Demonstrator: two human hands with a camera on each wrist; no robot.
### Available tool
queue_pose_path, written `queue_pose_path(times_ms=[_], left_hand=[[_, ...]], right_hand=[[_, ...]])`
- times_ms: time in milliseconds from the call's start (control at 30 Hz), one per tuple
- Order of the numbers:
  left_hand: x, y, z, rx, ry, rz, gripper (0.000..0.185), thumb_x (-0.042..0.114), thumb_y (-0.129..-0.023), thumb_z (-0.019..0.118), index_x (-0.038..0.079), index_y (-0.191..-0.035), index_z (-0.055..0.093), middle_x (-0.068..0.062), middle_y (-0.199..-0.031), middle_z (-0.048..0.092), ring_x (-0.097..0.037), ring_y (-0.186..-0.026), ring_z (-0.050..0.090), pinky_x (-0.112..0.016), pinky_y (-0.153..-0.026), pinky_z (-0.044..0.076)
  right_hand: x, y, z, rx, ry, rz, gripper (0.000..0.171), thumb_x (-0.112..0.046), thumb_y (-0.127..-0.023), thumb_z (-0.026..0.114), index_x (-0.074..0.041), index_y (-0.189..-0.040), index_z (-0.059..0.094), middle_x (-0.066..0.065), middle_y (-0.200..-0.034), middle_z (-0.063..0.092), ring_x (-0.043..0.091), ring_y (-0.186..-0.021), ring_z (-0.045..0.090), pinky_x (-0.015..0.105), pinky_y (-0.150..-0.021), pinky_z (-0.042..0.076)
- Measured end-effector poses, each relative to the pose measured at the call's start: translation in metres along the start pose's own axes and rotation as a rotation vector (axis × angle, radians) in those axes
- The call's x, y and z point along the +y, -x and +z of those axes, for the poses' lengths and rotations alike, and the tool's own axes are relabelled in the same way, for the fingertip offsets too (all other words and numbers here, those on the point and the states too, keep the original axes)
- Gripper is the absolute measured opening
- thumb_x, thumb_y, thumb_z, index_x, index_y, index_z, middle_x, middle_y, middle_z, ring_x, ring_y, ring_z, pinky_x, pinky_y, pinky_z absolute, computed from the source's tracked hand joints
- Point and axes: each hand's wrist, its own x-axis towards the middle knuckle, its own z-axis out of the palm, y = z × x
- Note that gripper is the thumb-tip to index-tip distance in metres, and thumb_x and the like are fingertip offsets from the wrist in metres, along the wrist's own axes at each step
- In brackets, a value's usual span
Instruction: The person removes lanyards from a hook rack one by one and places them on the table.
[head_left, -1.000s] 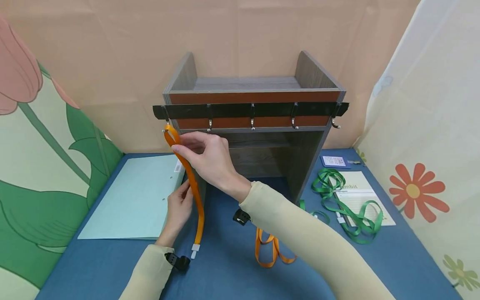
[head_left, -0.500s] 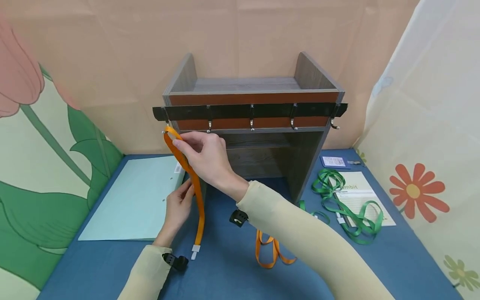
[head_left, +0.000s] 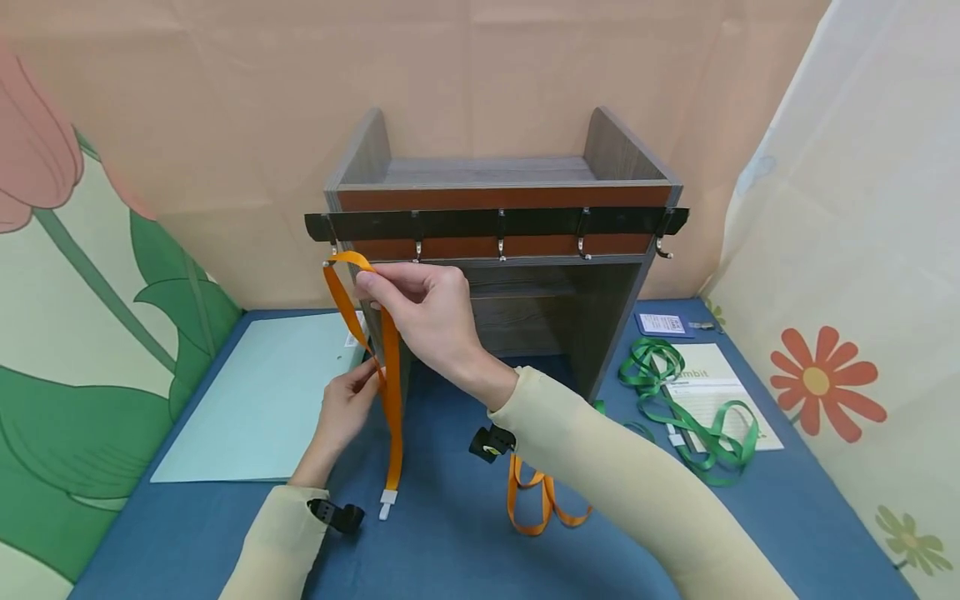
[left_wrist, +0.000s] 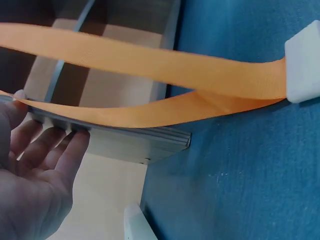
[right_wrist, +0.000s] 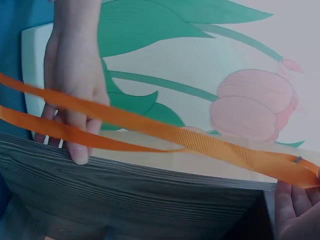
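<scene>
At the left end of the hook rail (head_left: 495, 223), the right hand (head_left: 427, 317) pinches the top of the orange lanyard (head_left: 386, 367) between thumb and fingertips, its loop over the end hook (head_left: 332, 250). Lower down, the left hand (head_left: 343, 408) touches the strap with relaxed fingers against the shelf's (head_left: 502, 250) left edge. Its white clip (head_left: 387, 503) hangs just above the blue table (head_left: 450, 550), with open room in front.

Orange lanyard (head_left: 390, 367), looped over the leftmost hook (head_left: 332, 248), white clip low.
</scene>
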Motion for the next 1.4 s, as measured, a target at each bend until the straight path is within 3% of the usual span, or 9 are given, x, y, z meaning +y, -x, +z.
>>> queue_pose_path(times_ms=[167,300,533,700,800,1067,1200,1400], left_hand=[[-0.001,-0.001,-0.001,-0.026,0.04,-0.021,0.039,0.027,-0.097,0.058,-0.001,-0.123,0.063,-0.017,-0.102,0.069,-0.028,-0.087,0.065,-0.039,-0.076,0.053],[-0.002,-0.001,-0.001,-0.031,0.057,-0.034,0.043,0.032,-0.096,0.058,0.001,-0.124,0.063,-0.016,-0.102,0.069,-0.027,-0.086,0.065,-0.044,-0.077,0.053],[0.0,0.001,0.0,-0.028,0.043,-0.038,0.042,0.033,-0.095,0.059,0.001,-0.122,0.064,-0.017,-0.103,0.068,-0.027,-0.086,0.063,-0.033,-0.071,0.052],[0.002,-0.001,-0.001,-0.054,0.096,-0.028,0.043,0.031,-0.096,0.059,0.002,-0.127,0.061,-0.018,-0.109,0.066,-0.029,-0.089,0.065,-0.026,-0.073,0.053],[0.006,0.0,-0.003,-0.077,0.128,-0.031,0.044,0.028,-0.097,0.058,0.002,-0.133,0.056,-0.017,-0.121,0.061,-0.03,-0.098,0.064,-0.029,-0.077,0.053],[0.037,0.007,-0.009,-0.088,0.125,-0.034,0.041,0.015,-0.098,0.056,-0.006,-0.133,0.052,-0.024,-0.124,0.057,-0.037,-0.102,0.061,-0.037,-0.079,0.052],[0.04,0.009,-0.009,-0.078,0.112,-0.036,0.04,0.014,-0.098,0.056,-0.005,-0.132,0.052,-0.023,-0.123,0.058,-0.037,-0.101,0.062,-0.036,-0.079,0.052],[0.039,0.009,-0.009,-0.077,0.117,-0.031,0.039,0.015,-0.098,0.056,-0.005,-0.132,0.053,-0.022,-0.123,0.058,-0.036,-0.101,0.062,-0.031,-0.078,0.052]], right_hand=[[-0.011,0.0,-0.008,-0.01,-0.053,-0.033,0.018,0.007,-0.089,0.061,0.016,-0.104,0.065,0.024,-0.093,0.068,0.031,-0.083,0.067,0.032,-0.078,0.053],[-0.018,-0.002,-0.015,-0.032,-0.033,-0.041,0.019,0.008,-0.088,0.062,0.016,-0.105,0.065,0.024,-0.093,0.068,0.027,-0.084,0.068,0.032,-0.077,0.054],[-0.017,-0.01,-0.029,-0.061,-0.031,-0.056,0.02,0.005,-0.088,0.064,0.014,-0.106,0.066,0.019,-0.094,0.07,0.019,-0.086,0.069,0.032,-0.079,0.053],[-0.012,-0.017,-0.039,-0.066,-0.044,-0.1,0.019,0.001,-0.088,0.065,0.01,-0.105,0.068,0.014,-0.095,0.071,0.018,-0.085,0.069,0.035,-0.078,0.054],[-0.014,-0.018,-0.045,-0.069,-0.034,-0.103,0.019,-0.001,-0.089,0.065,0.009,-0.105,0.069,0.013,-0.094,0.071,0.019,-0.084,0.069,0.035,-0.077,0.054],[-0.021,-0.025,-0.062,-0.074,-0.083,-0.106,0.018,0.002,-0.09,0.062,0.011,-0.105,0.067,0.015,-0.095,0.07,0.024,-0.087,0.068,0.038,-0.078,0.053],[-0.025,-0.026,-0.069,-0.083,-0.106,-0.107,0.018,0.003,-0.09,0.061,0.012,-0.105,0.066,0.016,-0.096,0.07,0.026,-0.089,0.068,0.039,-0.08,0.053],[-0.025,-0.017,-0.077,-0.11,-0.081,-0.034,0.018,0.002,-0.092,0.06,0.01,-0.107,0.066,0.015,-0.098,0.07,0.028,-0.089,0.067,0.037,-0.084,0.051]])
